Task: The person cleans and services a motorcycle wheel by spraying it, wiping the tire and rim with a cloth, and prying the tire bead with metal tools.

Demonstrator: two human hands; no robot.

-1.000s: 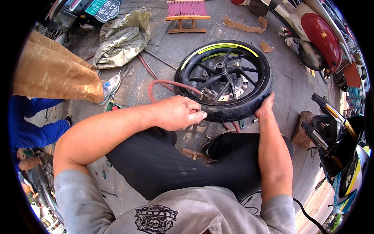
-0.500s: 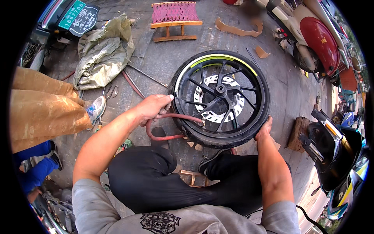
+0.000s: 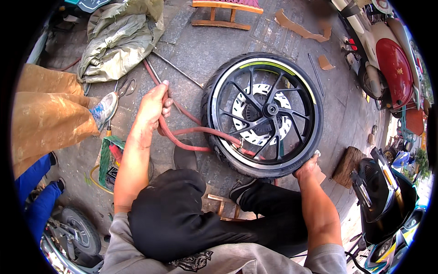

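Observation:
A motorcycle wheel with black spokes, a slotted silver brake disc and a black tyre lies tilted before me. My left hand is closed around a red rubber hose, to the left of the tyre. The hose loops across the tyre, and its metal end fitting sits at the rim's inner edge; its exact connection is too small to make out. My right hand grips the tyre at its lower right edge, with some fingers hidden underneath.
A person in tan trousers stands close on the left, beside scissors and a grey-green sack. A low wooden stool stands ahead. Right are a wood block, a red scooter and a green-sided tool container sits left.
My left hand has moved away from the tyre's left edge, drawing the hose leftward. My right hand stays at the tyre's lower right. The whole view has shifted somewhat.

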